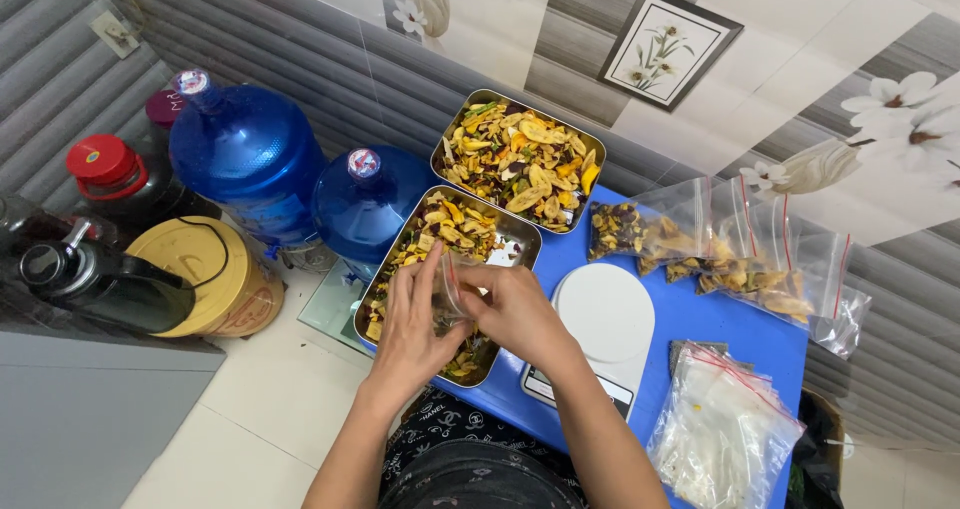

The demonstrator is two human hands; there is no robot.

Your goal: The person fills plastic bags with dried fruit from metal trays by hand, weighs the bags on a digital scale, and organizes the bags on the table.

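Observation:
My left hand [412, 324] and my right hand [515, 311] together hold a small clear plastic bag [455, 287] over the near metal tray [375, 291], which is filled with mixed dried fruit chips. Both hands pinch the bag's edges, fingers closed on it. A second metal tray [447, 134] heaped with the same chips stands just behind the first one. A white kitchen scale [605, 319] sits right beside my right hand on the blue table [700, 314].
Filled clear bags of chips [700, 254] lie at the back right of the table. A stack of empty zip bags [722, 434] lies at the near right. Two blue water jugs [250, 154], a yellow tin [205, 274] and dark bottles stand on the floor to the left.

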